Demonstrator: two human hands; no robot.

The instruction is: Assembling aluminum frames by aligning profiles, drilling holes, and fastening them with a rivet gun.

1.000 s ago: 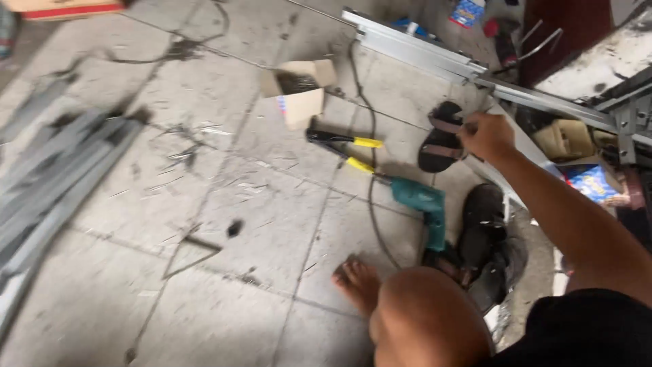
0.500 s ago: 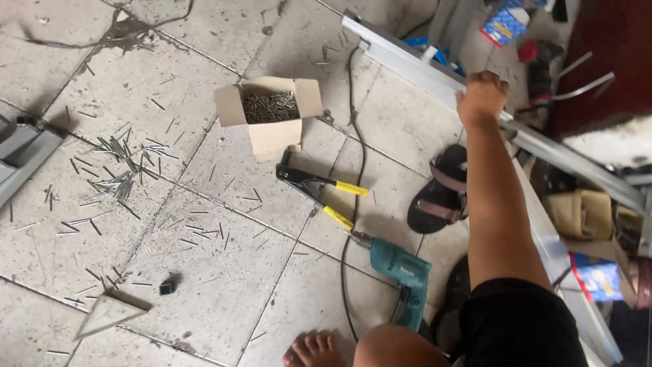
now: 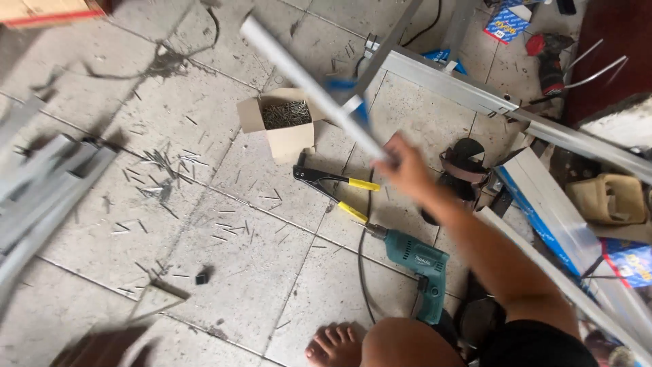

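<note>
Tiled floor [image 3: 224, 272], screws scattered. Right hand [image 3: 407, 168] fingers wrapped around a grey metal bar [image 3: 309, 85], blurred, running toward 10 o'clock. Below it at 7 o'clock: yellow-handled pliers [image 3: 336, 189]. At 6: teal drill [image 3: 418, 268]. Screw box [image 3: 285, 122] at 9.

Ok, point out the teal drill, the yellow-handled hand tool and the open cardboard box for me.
teal drill [image 3: 415, 258]: head view, on its body.
yellow-handled hand tool [image 3: 319, 179]: head view, on the black head near the pivot.
open cardboard box [image 3: 291, 141]: head view, on its front wall.
</note>
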